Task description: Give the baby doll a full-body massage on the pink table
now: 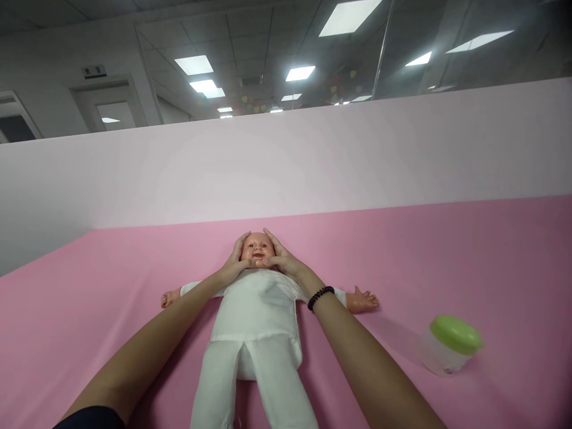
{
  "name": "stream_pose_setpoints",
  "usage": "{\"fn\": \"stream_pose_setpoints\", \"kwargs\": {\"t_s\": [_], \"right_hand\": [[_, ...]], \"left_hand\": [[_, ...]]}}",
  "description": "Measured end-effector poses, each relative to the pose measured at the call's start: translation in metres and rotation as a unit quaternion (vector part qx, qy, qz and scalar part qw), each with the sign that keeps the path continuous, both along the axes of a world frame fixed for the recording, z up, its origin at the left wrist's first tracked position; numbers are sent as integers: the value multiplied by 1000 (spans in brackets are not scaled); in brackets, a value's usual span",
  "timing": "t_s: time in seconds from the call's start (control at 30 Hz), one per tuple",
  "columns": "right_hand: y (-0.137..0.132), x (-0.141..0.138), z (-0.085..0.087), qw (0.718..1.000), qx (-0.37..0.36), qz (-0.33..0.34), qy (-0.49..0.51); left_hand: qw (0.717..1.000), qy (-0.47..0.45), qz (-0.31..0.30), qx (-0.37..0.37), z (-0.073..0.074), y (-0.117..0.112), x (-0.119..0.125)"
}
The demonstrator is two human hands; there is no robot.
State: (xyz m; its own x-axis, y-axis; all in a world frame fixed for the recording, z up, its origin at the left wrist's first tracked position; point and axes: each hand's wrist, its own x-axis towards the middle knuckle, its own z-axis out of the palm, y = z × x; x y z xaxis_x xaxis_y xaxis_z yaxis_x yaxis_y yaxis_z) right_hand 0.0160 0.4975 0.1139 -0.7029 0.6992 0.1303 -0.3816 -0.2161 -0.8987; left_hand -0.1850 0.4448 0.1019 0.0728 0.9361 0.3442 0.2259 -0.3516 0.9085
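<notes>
A baby doll (257,310) with a white cloth body lies on its back, arms spread to both sides. My left hand (235,261) cups the left side of its head, thumb near the chin. On the other side my right hand (286,260) curves around the cheek, its thumb beside the mouth. Between both hands the doll's face points up at me. A black coiled band (320,295) circles my right wrist. The doll's legs run toward me and leave the bottom of the view.
Everything rests on a pink padded surface (111,286). To the right stands a translucent container with a green lid (456,333). A white panel (286,161) rises behind the doll, with glass and ceiling lights above it.
</notes>
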Motion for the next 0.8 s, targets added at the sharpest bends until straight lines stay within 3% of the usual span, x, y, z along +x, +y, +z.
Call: {"fn": "stream_pose_setpoints", "kwargs": {"t_s": [0.37,0.53,0.8], "right_hand": [[3,0,-5,998,57,-7,-25],[4,-2,-6,999,37,4,-5],[-4,1,-5,991,111,-37,-65]], "left_hand": [[1000,-6,-8,11,6,-7,5],[1000,0,-13,20,3,-4,2],[999,-10,-15,28,-6,-1,0]]}}
